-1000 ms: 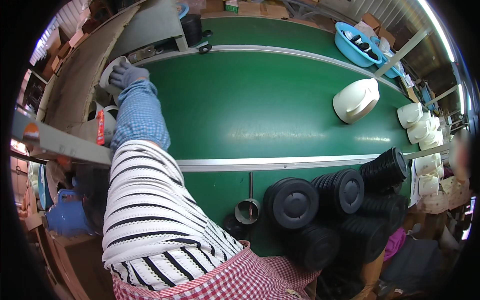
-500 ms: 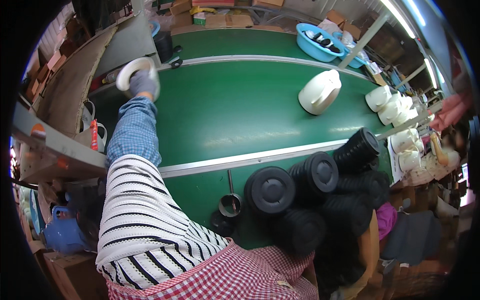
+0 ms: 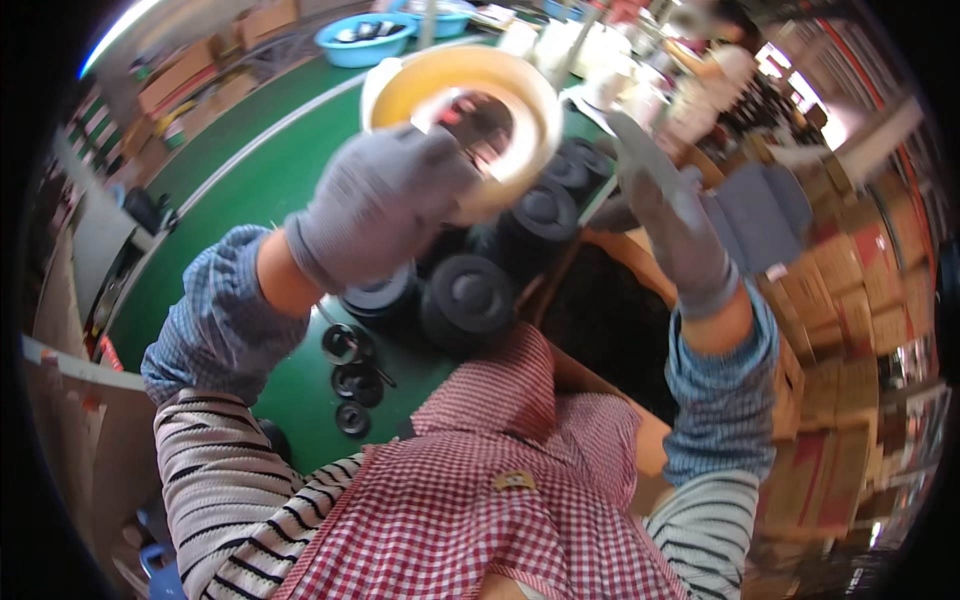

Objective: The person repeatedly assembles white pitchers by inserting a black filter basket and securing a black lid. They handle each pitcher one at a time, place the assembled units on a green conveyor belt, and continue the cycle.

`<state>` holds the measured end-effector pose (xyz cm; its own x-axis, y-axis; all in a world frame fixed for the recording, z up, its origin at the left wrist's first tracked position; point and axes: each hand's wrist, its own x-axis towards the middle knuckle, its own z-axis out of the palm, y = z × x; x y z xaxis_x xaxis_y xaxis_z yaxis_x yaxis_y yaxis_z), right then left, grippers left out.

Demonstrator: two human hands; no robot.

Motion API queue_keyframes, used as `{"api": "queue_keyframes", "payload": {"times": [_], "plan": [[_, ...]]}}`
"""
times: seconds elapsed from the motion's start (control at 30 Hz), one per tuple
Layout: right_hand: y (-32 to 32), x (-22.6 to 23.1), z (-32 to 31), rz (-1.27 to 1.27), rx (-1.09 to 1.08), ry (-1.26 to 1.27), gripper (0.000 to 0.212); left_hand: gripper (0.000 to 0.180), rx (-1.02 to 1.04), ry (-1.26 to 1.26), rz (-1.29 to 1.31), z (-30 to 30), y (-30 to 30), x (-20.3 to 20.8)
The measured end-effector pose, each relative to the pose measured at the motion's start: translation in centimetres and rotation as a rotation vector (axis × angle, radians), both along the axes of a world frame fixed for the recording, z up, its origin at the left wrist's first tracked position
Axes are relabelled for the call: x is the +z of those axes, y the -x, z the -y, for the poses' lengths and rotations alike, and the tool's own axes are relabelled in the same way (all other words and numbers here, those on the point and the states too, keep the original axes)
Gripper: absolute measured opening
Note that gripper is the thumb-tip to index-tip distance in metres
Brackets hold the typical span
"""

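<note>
A green counter (image 3: pixel 225 180) runs diagonally behind two gloved hands. At its far end are blue basins (image 3: pixel 362 55) and blurred white vessels (image 3: pixel 600 60); beyond them, a co-worker (image 3: pixel 712 85). To the right are a grey cloth (image 3: pixel 757 215) and piled cardboard boxes (image 3: pixel 845 275). A red-checked apron (image 3: pixel 440 505) fills the lower middle. The raised jug and left hand (image 3: pixel 385 205) block part of the counter and of the black lids (image 3: pixel 468 300) stacked on it.

Counted: two basins, one jug in hand, at least four lid stacks, one metal ring (image 3: pixel 343 344) and about three small black round parts (image 3: pixel 352 418) beside it. The white vessels are too blurred to count.

The jug (image 3: pixel 535 100) is held above the counter by the left hand, its fingers closed on the near rim. It is cream-white, yellowish inside, mouth facing the viewer, centre dark. The right hand (image 3: pixel 675 225) holds nothing, fingers straight and together, just beside the jug.
</note>
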<state>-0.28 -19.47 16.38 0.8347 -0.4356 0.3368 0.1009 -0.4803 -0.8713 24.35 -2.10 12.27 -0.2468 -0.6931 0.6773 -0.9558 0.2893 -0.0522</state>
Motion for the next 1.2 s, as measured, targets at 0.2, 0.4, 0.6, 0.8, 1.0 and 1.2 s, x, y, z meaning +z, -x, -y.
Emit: {"api": "queue_keyframes", "payload": {"times": [0.2, 0.4, 0.6, 0.8, 1.0, 1.2], "plan": [[10.9, -3.0, 1.9, -0.379, -0.123, -0.048, 0.053, 0.014, -0.385, -0.185, 0.048, 0.4, 14.3, -3.3], [22.5, -6.0, -3.9, -0.246, -0.403, -0.474, 0.057, 0.040, -0.488, -0.085, -1.038, -1.3, 15.2, -15.2], [22.3, -5.3, -7.4, -0.127, -0.427, -0.515, 0.063, 0.057, -0.818, -1.083, -2.277, -1.8, 20.1, -25.3], [16.8, -8.2, -8.3, -0.051, -0.166, -0.674, 0.068, 0.062, -1.175, -0.578, -1.994, -2.9, 18.7, -26.9], [12.1, -12.2, -10.5, -0.031, -0.091, -0.829, 0.063, 0.055, -1.377, -0.324, -2.100, -4.9, 16.2, -23.4], [8.1, -14.1, -14.2, -0.049, -0.076, -0.881, 0.060, 0.057, -0.993, 0.059, -2.192, -7.5, 13.0, -26.2]]}}
